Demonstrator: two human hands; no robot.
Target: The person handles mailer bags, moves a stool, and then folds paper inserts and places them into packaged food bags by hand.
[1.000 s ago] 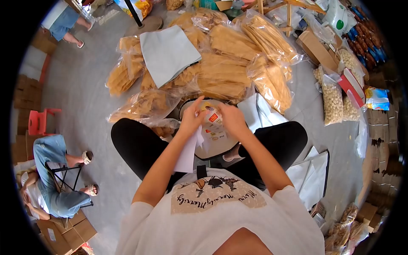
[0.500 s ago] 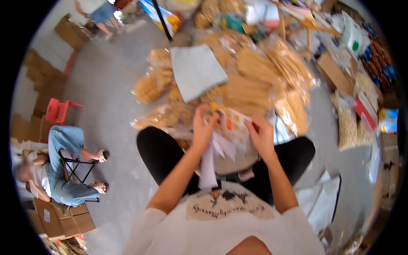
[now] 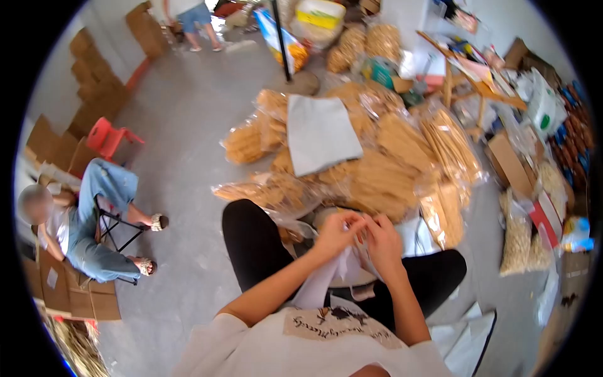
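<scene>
My left hand (image 3: pixel 339 237) is closed in a pinch, its fingertips meeting those of my right hand (image 3: pixel 382 242) above my lap. The right fingers are pinched together too, and what lies between them is too small and covered to make out. White paper strips (image 3: pixel 330 273) hang down beneath my left hand, over my lap. The printed sheet with small coloured pictures is mostly hidden by my hands. Just beyond them, clear bags of tan sticks (image 3: pixel 383 188) lie in a heap, with a pale grey flat bag (image 3: pixel 321 135) on top.
A seated person (image 3: pixel 94 220) is at the left near a red chair (image 3: pixel 110 138); another person (image 3: pixel 193 22) stands at the back. A dark pole (image 3: pixel 281 41) rises from a round base behind the heap. Cartons (image 3: pixel 509 163) and bags of pale pieces (image 3: pixel 518 242) are at the right.
My hands have come together from holding the printed sheet spread between them, and the sheet has dropped mostly out of sight. The view has shifted, so the heap sits lower and further right.
</scene>
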